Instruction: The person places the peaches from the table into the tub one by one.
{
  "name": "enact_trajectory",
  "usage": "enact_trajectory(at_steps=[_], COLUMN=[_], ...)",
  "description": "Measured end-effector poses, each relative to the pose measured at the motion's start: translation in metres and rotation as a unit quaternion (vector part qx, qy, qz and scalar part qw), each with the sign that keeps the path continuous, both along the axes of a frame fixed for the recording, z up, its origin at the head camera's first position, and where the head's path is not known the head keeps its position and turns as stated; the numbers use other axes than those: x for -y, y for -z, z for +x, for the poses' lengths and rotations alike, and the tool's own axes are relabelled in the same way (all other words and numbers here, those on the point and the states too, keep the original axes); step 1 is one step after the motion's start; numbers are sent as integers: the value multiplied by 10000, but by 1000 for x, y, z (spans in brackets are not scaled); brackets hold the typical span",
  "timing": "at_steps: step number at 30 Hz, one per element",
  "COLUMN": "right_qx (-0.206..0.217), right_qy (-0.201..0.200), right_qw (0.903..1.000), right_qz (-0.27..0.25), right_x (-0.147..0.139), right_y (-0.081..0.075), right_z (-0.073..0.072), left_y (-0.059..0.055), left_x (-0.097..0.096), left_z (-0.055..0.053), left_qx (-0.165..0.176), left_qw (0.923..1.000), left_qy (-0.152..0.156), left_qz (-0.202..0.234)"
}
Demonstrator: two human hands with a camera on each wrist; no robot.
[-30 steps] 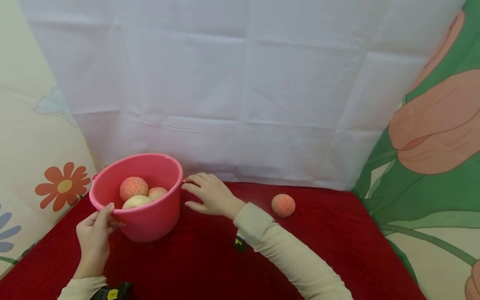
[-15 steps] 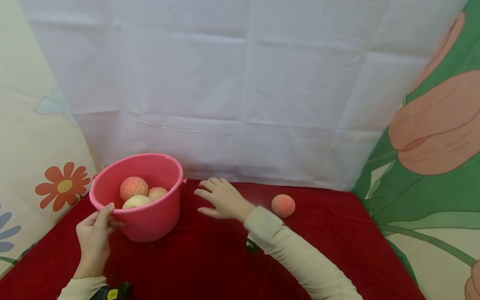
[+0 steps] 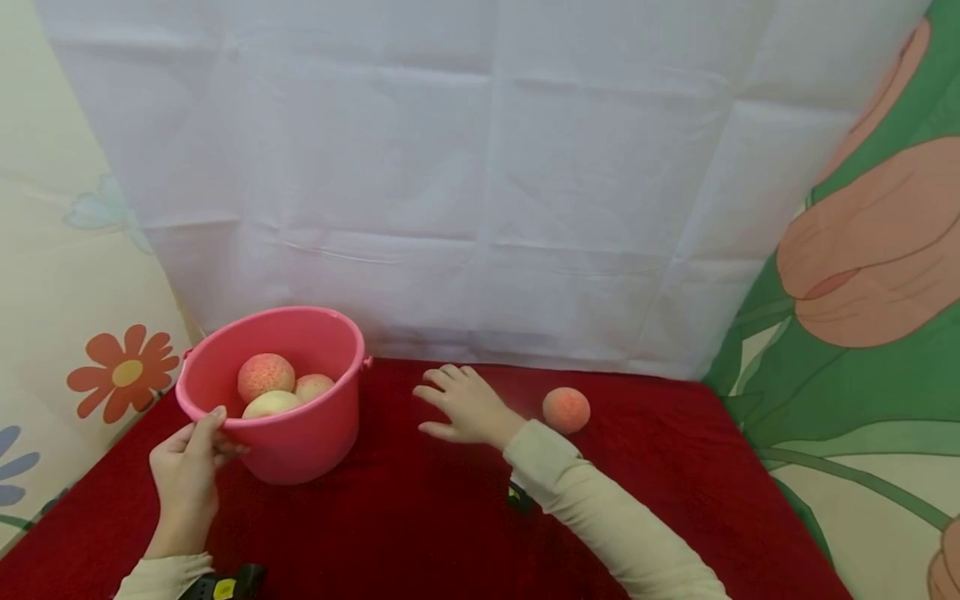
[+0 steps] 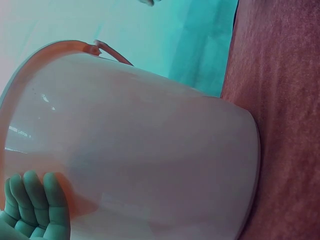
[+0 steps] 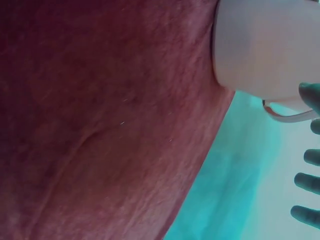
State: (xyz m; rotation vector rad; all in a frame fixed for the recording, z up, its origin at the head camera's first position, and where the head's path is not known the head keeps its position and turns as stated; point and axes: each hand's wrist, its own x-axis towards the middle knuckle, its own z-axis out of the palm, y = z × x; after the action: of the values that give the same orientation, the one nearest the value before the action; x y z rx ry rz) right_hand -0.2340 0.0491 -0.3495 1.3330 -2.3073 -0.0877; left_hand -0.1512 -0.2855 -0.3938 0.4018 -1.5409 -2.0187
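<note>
My left hand (image 3: 183,479) pinches the near left rim of a pink bucket (image 3: 307,446), thumb over the edge and the other fingers against the outside. In the left wrist view those fingers (image 4: 35,200) lie along the wall of the bucket (image 4: 150,140). Inside it rest a reddish peach (image 3: 266,377), a pale yellow peach (image 3: 272,403) and another, partly hidden peach (image 3: 312,386). Between the bucket and a lone orange-pink peach (image 3: 567,411), my right hand (image 3: 472,408) hovers with fingers spread, holding nothing.
A red cloth (image 3: 420,517) covers the table. Behind it hangs a white sheet (image 3: 487,208), close to the bucket's far side. Patterned fabric stands at left and right. In the right wrist view, the bucket's handle (image 5: 290,118) hangs behind it.
My right hand has drawn away from the bucket's right side, moving right and slightly nearer to me. The left hand, the bucket and the peaches stay in place.
</note>
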Motion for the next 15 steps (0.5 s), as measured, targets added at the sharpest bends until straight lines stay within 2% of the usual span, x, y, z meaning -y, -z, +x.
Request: enact_trajectory(at_steps=[2,4,5,9,11,14,15], right_qx=[71,138,158,296,399,587,649], right_qy=[79,136,157,220,288,434,480], right_qw=[9999,9998,9997,9993,9987,9972,9966], right_qz=[31,47,57,100,133,159,156], right_x=[-4,-7,-9,-17,-21,-27,-29], right_y=[2,5,6,12,14,19,21], right_z=[-2,-3,-4,-7,-8,-9,-10], left_y=[-7,-4,2,40,52,58,55], left_x=[-5,-3,1,27,35,41,39], left_z=[3,2,-1,-22,-28,-32,-29], left_qx=[-12,-21,-32,-222,-305,-396,-480], left_qw=[9999,10000,10000,9996,9993,9989,9982], left_qy=[-41,1,11,127,166,241,351], left_qz=[155,95,66,-117,-135,-74,-72])
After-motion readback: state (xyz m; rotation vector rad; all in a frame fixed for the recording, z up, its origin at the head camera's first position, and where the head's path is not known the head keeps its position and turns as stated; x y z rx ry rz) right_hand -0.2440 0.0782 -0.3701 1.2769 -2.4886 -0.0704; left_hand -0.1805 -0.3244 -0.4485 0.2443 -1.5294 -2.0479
